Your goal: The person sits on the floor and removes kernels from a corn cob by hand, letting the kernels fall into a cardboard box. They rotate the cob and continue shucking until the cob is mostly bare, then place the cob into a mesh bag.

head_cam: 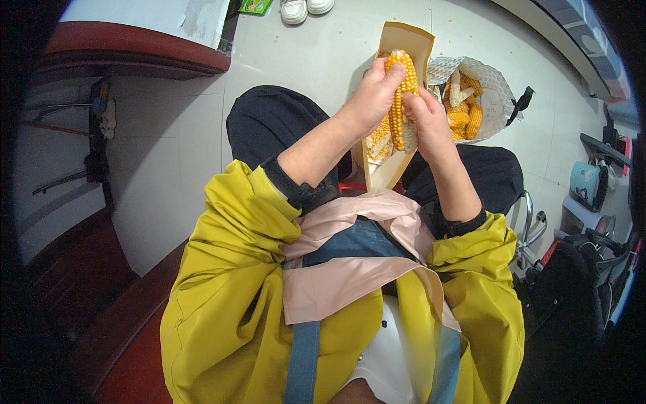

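An ear of dried yellow corn (396,113) is held upright in the view between both hands, above a long cardboard box (410,40). My left hand (372,98) grips its upper part, with the thumb across the kernels. My right hand (430,121) closes around its right side, thumb pressed against the kernel rows. A pale, kernel-free cob surface (410,137) shows at the lower right; whether it belongs to the same ear or a second cob, I cannot tell. Inside the box lie loose yellow kernels (379,135) and pale cob pieces (378,149), partly hidden by my hands.
Right of the box, an open silvery bag (497,101) holds several yellow ears (473,121) and pale cobs (455,88). Stray kernels dot the tiled floor (303,60). White shoes (294,11) stand at the top. Dark red furniture (141,48) is at left, a chrome chair base (527,227) at right.
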`<state>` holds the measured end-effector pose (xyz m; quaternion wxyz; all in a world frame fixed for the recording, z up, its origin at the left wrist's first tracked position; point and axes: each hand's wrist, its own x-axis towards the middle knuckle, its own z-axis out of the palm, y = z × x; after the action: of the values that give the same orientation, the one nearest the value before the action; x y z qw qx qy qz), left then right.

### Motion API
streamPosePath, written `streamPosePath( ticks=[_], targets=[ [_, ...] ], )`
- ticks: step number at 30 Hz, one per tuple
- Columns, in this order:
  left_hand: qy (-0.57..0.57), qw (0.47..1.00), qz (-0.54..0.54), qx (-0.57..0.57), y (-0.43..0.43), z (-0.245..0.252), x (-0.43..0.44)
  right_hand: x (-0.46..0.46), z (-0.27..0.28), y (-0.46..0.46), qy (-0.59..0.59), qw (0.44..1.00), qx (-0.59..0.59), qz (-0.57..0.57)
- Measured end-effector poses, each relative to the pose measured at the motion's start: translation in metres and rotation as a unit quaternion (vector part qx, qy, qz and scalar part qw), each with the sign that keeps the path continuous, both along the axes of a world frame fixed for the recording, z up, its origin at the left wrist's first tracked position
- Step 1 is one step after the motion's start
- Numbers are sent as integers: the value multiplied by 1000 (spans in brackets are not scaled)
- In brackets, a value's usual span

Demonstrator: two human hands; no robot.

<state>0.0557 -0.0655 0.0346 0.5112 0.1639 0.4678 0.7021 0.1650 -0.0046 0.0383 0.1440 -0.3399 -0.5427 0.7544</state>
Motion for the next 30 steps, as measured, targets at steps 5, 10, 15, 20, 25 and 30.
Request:
streamPosePath(
  ticks=[5,10,15,20,25,30],
  targets=[
    [2,1000,-3,5,0,0,1,-2,-2,-1,-4,1000,-10,-29],
    [-10,1000,-3,9,0,-1,1,-3,-3,-1,14,999,-16,-37],
    [8,1000,-4,5,2,-4,2,-4,-7,0,-18,999,28,-7],
    [-27,999,-6,21,2,-2,2,-2,-9,1,5,999,24,-24],
    [-53,998,-2,31,2,3,3,-1,-8,2,26,999,-13,-46],
    [-66,997,-9,36,3,3,2,-3,-4,0,40,997,-44,-49]
  ],
)
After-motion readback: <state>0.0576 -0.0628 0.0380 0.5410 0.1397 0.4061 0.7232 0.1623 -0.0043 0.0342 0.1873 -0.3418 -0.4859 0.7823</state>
